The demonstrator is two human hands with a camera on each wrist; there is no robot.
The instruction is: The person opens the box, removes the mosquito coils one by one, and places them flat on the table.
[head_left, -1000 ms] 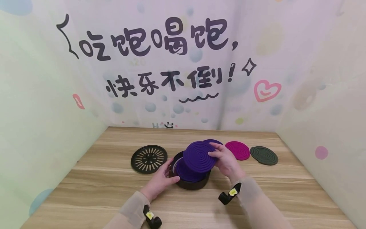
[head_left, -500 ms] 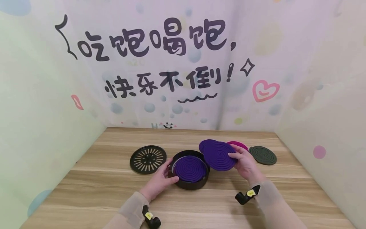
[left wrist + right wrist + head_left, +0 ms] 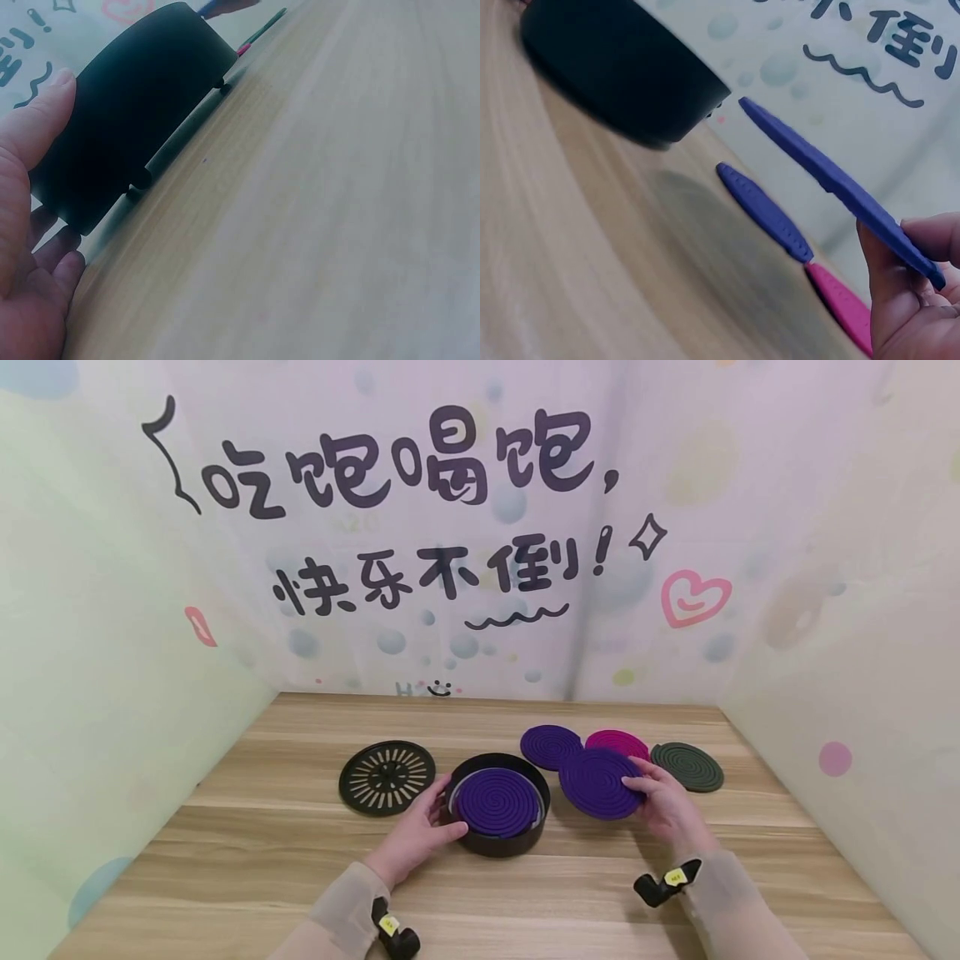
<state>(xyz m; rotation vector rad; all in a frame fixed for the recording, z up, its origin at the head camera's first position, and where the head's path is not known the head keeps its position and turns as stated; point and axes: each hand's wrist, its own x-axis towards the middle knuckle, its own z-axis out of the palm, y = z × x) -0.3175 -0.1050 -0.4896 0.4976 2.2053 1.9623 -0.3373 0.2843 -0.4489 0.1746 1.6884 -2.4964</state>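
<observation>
While the left hand (image 3: 417,835) cups the black holder (image 3: 498,842) on the desk (image 3: 262,860), right hand (image 3: 667,806) fingers pinch a purple coil (image 3: 600,782) tilted above two others; best lowered flat, beside them, not overlapping.

L hand (image 3: 416,837) grips black tin (image 3: 498,839) | R hand (image 3: 667,806) holds purple coil (image 3: 600,782) above table (image 3: 262,843)

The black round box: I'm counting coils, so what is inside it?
One purple spiral coil lies flat inside the black box, filling it almost to the wall. The coil covers whatever is beneath it, so more coils or a bare floor cannot be told. The left hand holds the box's side.
</observation>
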